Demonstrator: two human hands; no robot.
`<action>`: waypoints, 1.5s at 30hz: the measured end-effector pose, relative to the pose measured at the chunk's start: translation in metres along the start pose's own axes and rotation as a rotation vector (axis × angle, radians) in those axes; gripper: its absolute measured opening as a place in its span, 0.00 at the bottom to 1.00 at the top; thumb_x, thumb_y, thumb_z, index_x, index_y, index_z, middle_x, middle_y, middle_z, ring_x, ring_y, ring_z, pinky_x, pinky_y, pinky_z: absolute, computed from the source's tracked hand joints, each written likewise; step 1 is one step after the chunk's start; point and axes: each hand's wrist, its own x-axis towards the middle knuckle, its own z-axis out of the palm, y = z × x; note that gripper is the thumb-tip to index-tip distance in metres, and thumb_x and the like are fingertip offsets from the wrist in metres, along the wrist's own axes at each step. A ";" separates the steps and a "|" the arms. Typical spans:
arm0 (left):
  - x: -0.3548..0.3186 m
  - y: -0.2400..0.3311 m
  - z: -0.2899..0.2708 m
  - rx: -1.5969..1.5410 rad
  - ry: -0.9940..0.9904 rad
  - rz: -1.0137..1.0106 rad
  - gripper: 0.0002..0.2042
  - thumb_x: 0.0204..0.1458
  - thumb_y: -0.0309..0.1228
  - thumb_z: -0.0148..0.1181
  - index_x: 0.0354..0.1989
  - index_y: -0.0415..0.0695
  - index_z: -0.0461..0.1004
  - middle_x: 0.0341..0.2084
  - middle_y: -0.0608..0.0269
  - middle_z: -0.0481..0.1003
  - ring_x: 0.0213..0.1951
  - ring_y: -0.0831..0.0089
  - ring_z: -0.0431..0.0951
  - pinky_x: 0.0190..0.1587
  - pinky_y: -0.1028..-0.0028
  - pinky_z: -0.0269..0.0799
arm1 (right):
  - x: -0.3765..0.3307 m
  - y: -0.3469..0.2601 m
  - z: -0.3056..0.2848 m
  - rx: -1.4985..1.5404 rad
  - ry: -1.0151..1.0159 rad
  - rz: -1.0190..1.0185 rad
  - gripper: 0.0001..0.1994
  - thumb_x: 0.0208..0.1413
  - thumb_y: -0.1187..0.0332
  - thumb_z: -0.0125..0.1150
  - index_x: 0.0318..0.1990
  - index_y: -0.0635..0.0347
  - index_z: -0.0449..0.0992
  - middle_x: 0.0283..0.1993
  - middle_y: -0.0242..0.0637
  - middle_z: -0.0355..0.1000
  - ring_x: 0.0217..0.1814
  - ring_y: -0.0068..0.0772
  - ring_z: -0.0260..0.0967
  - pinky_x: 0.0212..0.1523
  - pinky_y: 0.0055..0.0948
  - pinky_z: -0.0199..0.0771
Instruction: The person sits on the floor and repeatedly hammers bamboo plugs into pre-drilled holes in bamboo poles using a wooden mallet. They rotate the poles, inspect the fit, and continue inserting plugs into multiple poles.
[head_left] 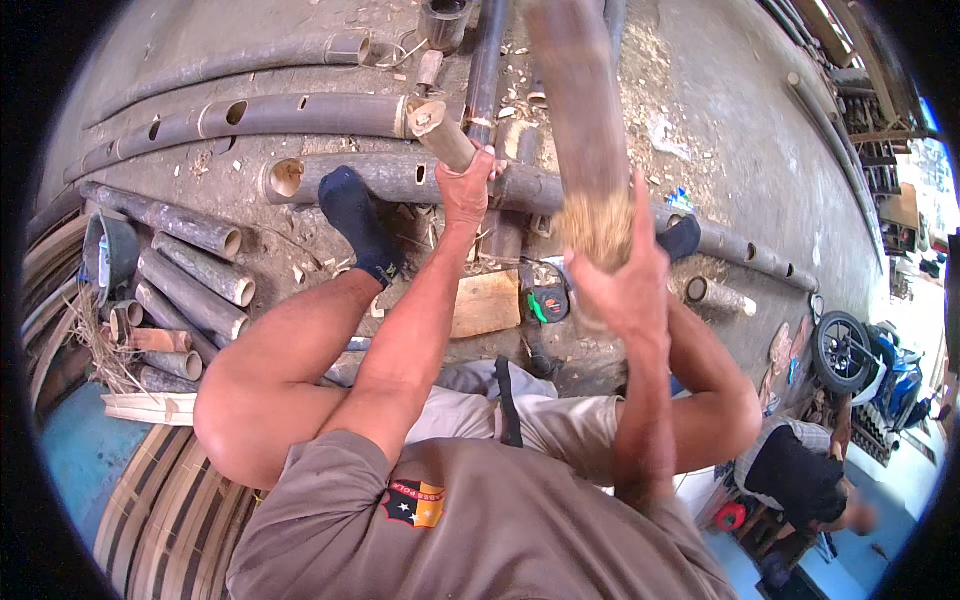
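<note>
My left hand (465, 190) is wrapped round a short, thick wooden handle (437, 130) with a battered top, tilted over a long bamboo pole (340, 172). The handle's lower end is hidden, so what it belongs to does not show. My right hand (622, 288) grips the frayed, straw-coloured end of a stout bamboo club (578, 110), which is smeared by motion and points away from me. The pole has cut holes along it and runs across between my feet. A dark bamboo piece (508, 228) crosses the pole beside my left hand.
Between my legs lie a wooden board (487, 303) and a black and green tape measure (548, 304). Cut bamboo lengths (190, 285) and a bucket (110, 250) are at left. More holed poles (270, 116) lie beyond. At right are another person (800, 475) and a motorcycle (880, 365).
</note>
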 end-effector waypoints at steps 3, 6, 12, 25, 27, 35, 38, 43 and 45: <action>-0.002 0.001 -0.006 -0.062 0.011 0.007 0.09 0.55 0.26 0.68 0.39 0.40 0.73 0.25 0.66 0.75 0.22 0.76 0.74 0.28 0.72 0.73 | 0.051 -0.051 -0.009 -0.047 0.104 -0.469 0.54 0.45 0.71 0.75 0.80 0.54 0.48 0.61 0.59 0.75 0.58 0.53 0.79 0.55 0.45 0.82; -0.003 0.004 -0.002 -0.065 0.003 0.057 0.09 0.56 0.27 0.68 0.40 0.39 0.74 0.27 0.66 0.77 0.23 0.76 0.75 0.29 0.71 0.73 | 0.082 -0.089 -0.012 -0.256 0.039 -0.739 0.53 0.47 0.65 0.75 0.80 0.40 0.48 0.53 0.58 0.78 0.47 0.56 0.82 0.48 0.46 0.84; 0.006 -0.034 -0.016 0.005 0.004 -0.026 0.05 0.57 0.27 0.66 0.33 0.41 0.77 0.27 0.66 0.79 0.25 0.78 0.75 0.29 0.73 0.71 | 0.112 -0.143 0.001 -0.926 -0.373 -0.862 0.39 0.51 0.57 0.70 0.73 0.29 0.63 0.34 0.48 0.78 0.33 0.49 0.82 0.30 0.44 0.81; 0.002 -0.023 -0.033 0.041 -0.128 0.019 0.09 0.59 0.34 0.62 0.41 0.42 0.75 0.28 0.63 0.78 0.29 0.72 0.77 0.38 0.67 0.76 | 0.137 -0.158 0.027 -0.811 -0.263 -1.053 0.37 0.50 0.52 0.71 0.70 0.42 0.67 0.28 0.49 0.78 0.28 0.51 0.80 0.25 0.46 0.76; 0.015 -0.014 -0.035 -0.115 -0.070 -0.021 0.08 0.56 0.24 0.64 0.38 0.41 0.70 0.26 0.61 0.75 0.25 0.70 0.76 0.38 0.63 0.80 | 0.143 -0.211 0.044 -0.298 -0.109 -1.169 0.35 0.51 0.51 0.70 0.68 0.42 0.69 0.30 0.50 0.79 0.28 0.51 0.80 0.23 0.45 0.76; 0.014 -0.029 -0.044 0.049 -0.004 0.118 0.09 0.55 0.26 0.66 0.41 0.39 0.74 0.28 0.59 0.78 0.25 0.72 0.76 0.36 0.64 0.78 | 0.147 -0.138 0.038 -0.962 -0.593 -0.991 0.35 0.53 0.55 0.68 0.70 0.42 0.67 0.28 0.45 0.79 0.29 0.47 0.81 0.25 0.43 0.78; 0.007 -0.021 -0.019 -0.087 -0.139 -0.005 0.08 0.54 0.25 0.65 0.39 0.39 0.74 0.27 0.59 0.78 0.25 0.72 0.77 0.35 0.65 0.76 | 0.153 -0.151 0.034 -0.762 -0.387 -1.130 0.37 0.50 0.57 0.69 0.71 0.43 0.66 0.28 0.45 0.79 0.29 0.47 0.81 0.26 0.45 0.78; -0.007 -0.018 0.001 -0.159 -0.080 -0.067 0.04 0.55 0.23 0.61 0.35 0.41 0.72 0.24 0.62 0.74 0.25 0.69 0.77 0.34 0.66 0.75 | 0.147 -0.211 0.041 -0.314 -0.142 -1.158 0.32 0.52 0.54 0.68 0.66 0.43 0.68 0.28 0.47 0.78 0.30 0.49 0.81 0.27 0.47 0.78; -0.004 -0.007 -0.006 -0.103 -0.048 -0.030 0.05 0.55 0.24 0.62 0.38 0.41 0.73 0.26 0.61 0.76 0.26 0.70 0.77 0.35 0.67 0.76 | 0.140 -0.193 0.041 -0.437 -0.214 -1.054 0.37 0.51 0.56 0.68 0.71 0.42 0.65 0.26 0.48 0.77 0.30 0.50 0.81 0.26 0.45 0.78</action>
